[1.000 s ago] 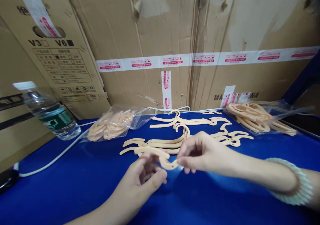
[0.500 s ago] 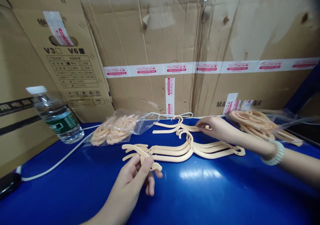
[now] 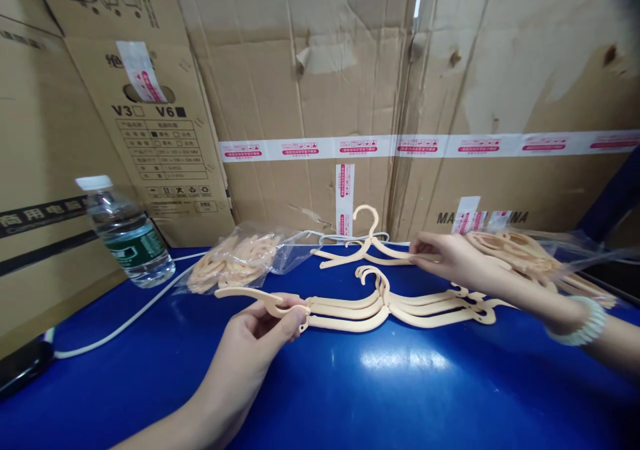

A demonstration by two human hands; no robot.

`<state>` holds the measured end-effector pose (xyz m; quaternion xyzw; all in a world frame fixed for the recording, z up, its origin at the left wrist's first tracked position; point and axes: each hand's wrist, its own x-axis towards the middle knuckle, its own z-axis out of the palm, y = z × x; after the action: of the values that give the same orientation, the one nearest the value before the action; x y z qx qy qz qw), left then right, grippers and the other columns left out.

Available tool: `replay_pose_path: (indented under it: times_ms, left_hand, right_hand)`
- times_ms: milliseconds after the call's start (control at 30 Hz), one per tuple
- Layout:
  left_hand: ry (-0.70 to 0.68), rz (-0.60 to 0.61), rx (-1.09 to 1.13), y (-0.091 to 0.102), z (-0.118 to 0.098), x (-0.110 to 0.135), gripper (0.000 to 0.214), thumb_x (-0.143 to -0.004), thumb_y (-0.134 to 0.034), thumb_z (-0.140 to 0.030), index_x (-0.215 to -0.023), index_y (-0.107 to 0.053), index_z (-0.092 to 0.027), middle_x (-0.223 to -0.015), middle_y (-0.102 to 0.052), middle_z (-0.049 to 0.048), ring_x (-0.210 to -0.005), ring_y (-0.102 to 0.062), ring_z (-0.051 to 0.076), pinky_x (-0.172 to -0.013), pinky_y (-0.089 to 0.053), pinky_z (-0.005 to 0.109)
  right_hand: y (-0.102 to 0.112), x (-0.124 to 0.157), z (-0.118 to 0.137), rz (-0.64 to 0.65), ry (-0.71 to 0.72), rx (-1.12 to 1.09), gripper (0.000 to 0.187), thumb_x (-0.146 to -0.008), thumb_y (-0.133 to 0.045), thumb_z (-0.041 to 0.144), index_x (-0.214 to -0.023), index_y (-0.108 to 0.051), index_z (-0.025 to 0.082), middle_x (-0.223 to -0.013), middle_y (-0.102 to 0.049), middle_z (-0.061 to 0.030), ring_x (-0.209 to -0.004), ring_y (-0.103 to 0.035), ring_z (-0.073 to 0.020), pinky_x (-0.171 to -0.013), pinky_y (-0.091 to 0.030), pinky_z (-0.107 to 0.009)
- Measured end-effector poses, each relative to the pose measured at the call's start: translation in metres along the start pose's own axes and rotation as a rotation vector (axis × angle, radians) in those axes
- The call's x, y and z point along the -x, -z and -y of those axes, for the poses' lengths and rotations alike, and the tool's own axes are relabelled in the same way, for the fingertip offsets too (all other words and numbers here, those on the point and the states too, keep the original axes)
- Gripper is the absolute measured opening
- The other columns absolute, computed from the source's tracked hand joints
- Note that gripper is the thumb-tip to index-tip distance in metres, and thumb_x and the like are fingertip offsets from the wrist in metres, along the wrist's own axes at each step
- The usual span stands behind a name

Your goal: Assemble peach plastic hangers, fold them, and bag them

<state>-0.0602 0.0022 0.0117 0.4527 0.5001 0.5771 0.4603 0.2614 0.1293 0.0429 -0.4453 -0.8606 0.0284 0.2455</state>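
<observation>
My left hand pinches a curved beige hanger end piece between thumb and fingers. It is at the left end of a stack of folding hangers lying flat on the blue table. Fingers and stack ends overlap, so I cannot tell whether the piece is joined to the front hanger. Farther back, my right hand has its fingers closed on the right arm of another beige hanger, whose hook stands up. Another hanger lies partly hidden behind that one.
Clear bags of beige hanger parts lie at the back left and, as a second bag, at the back right. A water bottle and a white cable are on the left. Cardboard boxes wall the table's rear.
My left hand has moved left and the piece has turned to lie more along the stack. The hanger in my right hand has tipped up, its hook now raised. The view has shifted slightly.
</observation>
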Motion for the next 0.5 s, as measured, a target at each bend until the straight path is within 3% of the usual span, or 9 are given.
replay_pose_path:
  times_ms: [167, 333, 500]
  left_hand:
    - [0.043, 0.004, 0.176, -0.002, -0.006, 0.001, 0.032, -0.061, -0.091, -0.040, -0.075, -0.073, -0.018, -0.073, -0.066, -0.0007, -0.069, -0.055, 0.012, -0.068, -0.047, 0.020]
    - [0.062, 0.121, 0.289, -0.003, -0.008, -0.004, 0.028, -0.064, -0.091, -0.034, -0.075, -0.071, -0.018, -0.067, -0.060, -0.0022, -0.066, -0.052, 0.010, -0.066, -0.046, 0.019]
    - [0.137, 0.182, 0.334, -0.005, -0.009, -0.001, 0.024, -0.073, -0.085, -0.033, -0.080, -0.066, -0.020, -0.090, -0.063, 0.0015, -0.082, -0.055, 0.014, -0.070, -0.047, 0.023]
  right_hand:
    - [0.022, 0.038, 0.017, -0.141, 0.044, -0.153, 0.026, -0.089, -0.059, 0.043, -0.095, -0.065, 0.019, -0.086, -0.072, -0.0080, -0.074, -0.068, -0.0210, -0.063, -0.053, -0.029]
    - [0.018, 0.072, 0.028, -0.233, 0.108, -0.153, 0.017, -0.090, -0.061, 0.039, -0.095, -0.071, 0.026, -0.085, -0.074, -0.0030, -0.073, -0.069, -0.0197, -0.059, -0.056, -0.025]
    - [0.014, 0.079, 0.033, -0.219, 0.190, -0.174, 0.009, -0.090, -0.062, 0.034, -0.095, -0.068, 0.030, -0.085, -0.073, 0.0018, -0.073, -0.069, -0.0157, -0.060, -0.056, -0.019]
